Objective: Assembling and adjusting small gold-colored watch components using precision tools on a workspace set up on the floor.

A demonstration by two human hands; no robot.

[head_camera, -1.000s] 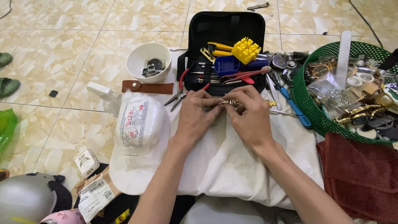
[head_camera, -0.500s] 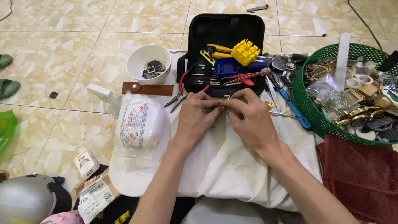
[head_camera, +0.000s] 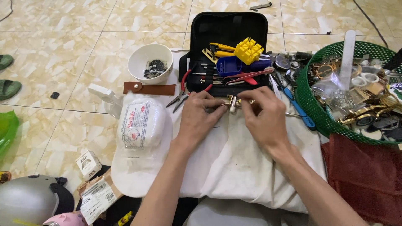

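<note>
- Left hand (head_camera: 200, 119): pinching small gold metal part (head_camera: 233, 102).
- Right hand (head_camera: 263, 119): gripping its other end.
- Part: probably light, stiff, slippery; best held by ends, over white cloth (head_camera: 234, 167).

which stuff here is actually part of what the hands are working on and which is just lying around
In hand: left hand, right hand, small gold metal piece, white cloth.

Lying about: white cap, white bowl, brown strap, red-handled pliers, green basket, black tool case.

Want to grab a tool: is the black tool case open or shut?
Open. The black tool case lies unzipped with its lid up, and the yellow tool and red-handled pliers show.
</note>
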